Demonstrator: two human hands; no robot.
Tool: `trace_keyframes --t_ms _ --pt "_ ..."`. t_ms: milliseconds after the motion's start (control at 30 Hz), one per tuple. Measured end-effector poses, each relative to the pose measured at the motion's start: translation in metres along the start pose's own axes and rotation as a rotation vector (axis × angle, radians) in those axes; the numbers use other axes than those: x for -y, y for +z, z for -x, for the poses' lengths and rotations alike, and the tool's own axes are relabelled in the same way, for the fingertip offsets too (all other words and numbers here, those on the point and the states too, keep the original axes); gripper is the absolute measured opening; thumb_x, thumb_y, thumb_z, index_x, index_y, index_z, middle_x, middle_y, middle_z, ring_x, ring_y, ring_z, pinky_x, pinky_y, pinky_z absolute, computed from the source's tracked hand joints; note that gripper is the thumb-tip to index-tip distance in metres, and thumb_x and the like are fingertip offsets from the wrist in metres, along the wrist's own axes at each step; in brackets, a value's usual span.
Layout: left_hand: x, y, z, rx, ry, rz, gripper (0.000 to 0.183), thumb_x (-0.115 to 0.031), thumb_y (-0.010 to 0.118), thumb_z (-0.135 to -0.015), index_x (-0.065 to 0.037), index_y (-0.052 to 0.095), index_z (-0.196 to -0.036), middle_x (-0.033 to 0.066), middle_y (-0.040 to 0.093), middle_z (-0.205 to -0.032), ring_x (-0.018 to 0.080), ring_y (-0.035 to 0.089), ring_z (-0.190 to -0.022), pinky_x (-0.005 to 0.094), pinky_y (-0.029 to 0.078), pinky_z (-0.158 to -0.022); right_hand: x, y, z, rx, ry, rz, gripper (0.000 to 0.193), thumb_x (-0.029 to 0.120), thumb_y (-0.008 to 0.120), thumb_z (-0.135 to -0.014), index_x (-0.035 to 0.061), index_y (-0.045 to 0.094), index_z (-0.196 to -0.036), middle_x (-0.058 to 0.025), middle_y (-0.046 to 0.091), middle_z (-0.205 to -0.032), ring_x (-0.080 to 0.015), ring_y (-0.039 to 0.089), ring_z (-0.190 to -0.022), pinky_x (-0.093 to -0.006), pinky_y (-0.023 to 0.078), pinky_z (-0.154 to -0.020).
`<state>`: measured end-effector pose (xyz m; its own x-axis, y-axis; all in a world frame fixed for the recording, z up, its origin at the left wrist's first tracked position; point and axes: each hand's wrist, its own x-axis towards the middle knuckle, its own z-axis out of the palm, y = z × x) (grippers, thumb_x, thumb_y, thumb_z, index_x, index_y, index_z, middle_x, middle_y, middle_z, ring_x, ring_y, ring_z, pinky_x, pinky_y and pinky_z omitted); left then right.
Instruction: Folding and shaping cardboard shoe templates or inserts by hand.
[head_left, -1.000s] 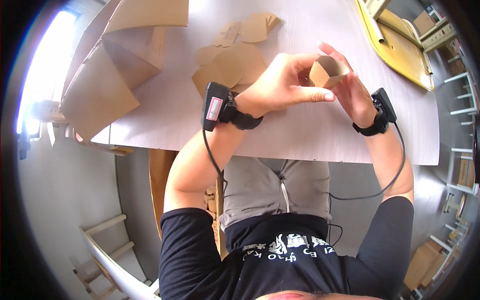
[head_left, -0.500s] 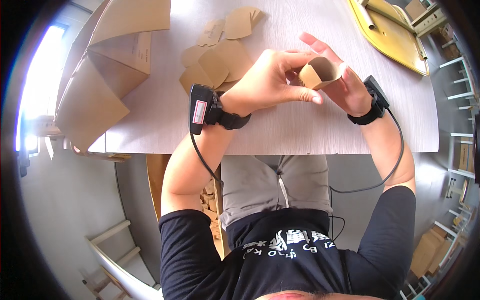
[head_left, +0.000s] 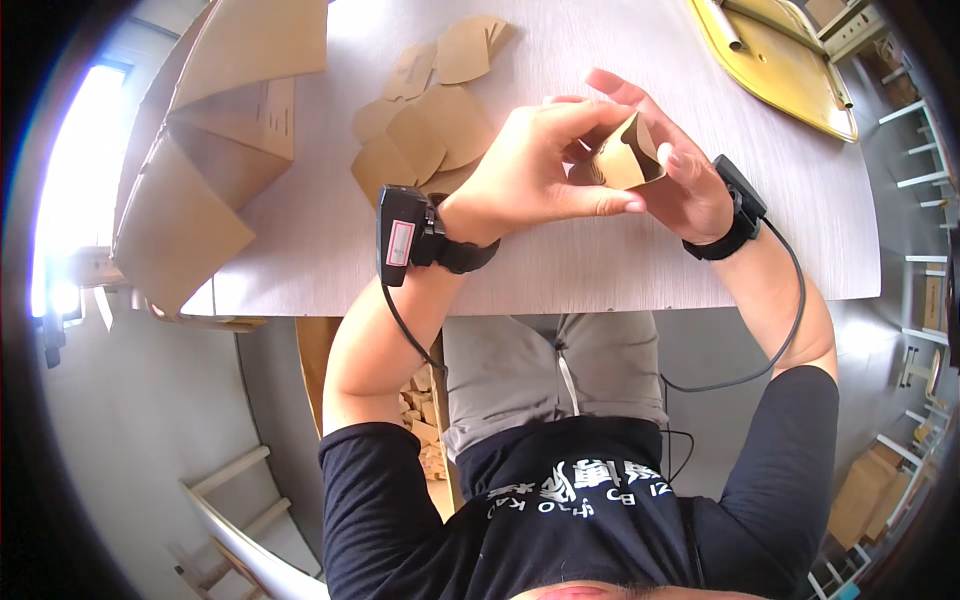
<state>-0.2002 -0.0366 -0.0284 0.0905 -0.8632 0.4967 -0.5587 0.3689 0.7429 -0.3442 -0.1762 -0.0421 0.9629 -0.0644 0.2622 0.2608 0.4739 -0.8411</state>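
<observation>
A small brown cardboard box (head_left: 617, 162) is up off the table between my hands, its open end toward me with a pointed flap standing at the rim. My left hand (head_left: 530, 165) grips it from the left, thumb along the near side and fingers behind. On the right side, my right hand (head_left: 700, 195) is cupped around the box, with the thumb bent at its rim and one finger stretched out beyond. Palm and fingers hide part of the box. Flat brown cardboard blanks (head_left: 440, 125) lie overlapping on the table, left of and beyond my left hand.
A large open cardboard carton (head_left: 225, 150) stands at the table's left. A yellow board with metal tubes (head_left: 770, 60) lies at the far right of the pale table (head_left: 560, 280). Below, beside my left leg, a container holds many small cardboard pieces (head_left: 425, 430). Black cables hang from both wrist devices.
The open end of the box has been pressed from a rounded shape into a sharper one with a pointed flap. My right thumb has bent inward and lower. The view has shifted slightly.
</observation>
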Motion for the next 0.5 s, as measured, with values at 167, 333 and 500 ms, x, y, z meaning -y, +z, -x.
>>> trace_keyframes --t_ms 167,333,500 --pt "0.0 -0.003 -0.001 0.029 -0.121 0.225 0.073 -0.026 0.095 -0.073 0.0 0.062 -0.132 0.0019 0.066 -0.098 0.007 0.064 -0.086 0.0248 0.053 -0.078 -0.003 -0.006 -0.002 0.085 -0.044 0.059 0.091 0.046 0.069 -0.093 0.0033 0.023 -0.159 -0.0152 0.046 -0.149 -0.0279 0.048 -0.136 -0.0434 0.038 -0.116" --pt "-0.003 -0.002 -0.002 0.041 -0.109 0.149 0.081 -0.027 0.096 -0.07 0.0 0.057 -0.136 0.0115 0.067 -0.113 0.0191 0.067 -0.098 0.0314 0.057 -0.082 0.007 0.006 0.001 -0.038 0.06 -0.014 0.083 0.033 0.064 -0.092 0.0038 0.025 -0.159 -0.0189 0.039 -0.156 -0.0341 0.041 -0.144 -0.0475 0.032 -0.121" --pt "-0.01 0.0 -0.005 -0.025 -0.015 0.025 0.084 -0.034 0.097 -0.066 -0.001 0.058 -0.133 0.0116 0.067 -0.1 0.0226 0.066 -0.091 0.0351 0.055 -0.077 0.008 0.016 0.003 -0.11 0.027 -0.032 0.084 0.038 0.064 -0.09 0.0073 0.027 -0.159 -0.0194 0.038 -0.158 -0.0303 0.039 -0.144 -0.0429 0.031 -0.121"
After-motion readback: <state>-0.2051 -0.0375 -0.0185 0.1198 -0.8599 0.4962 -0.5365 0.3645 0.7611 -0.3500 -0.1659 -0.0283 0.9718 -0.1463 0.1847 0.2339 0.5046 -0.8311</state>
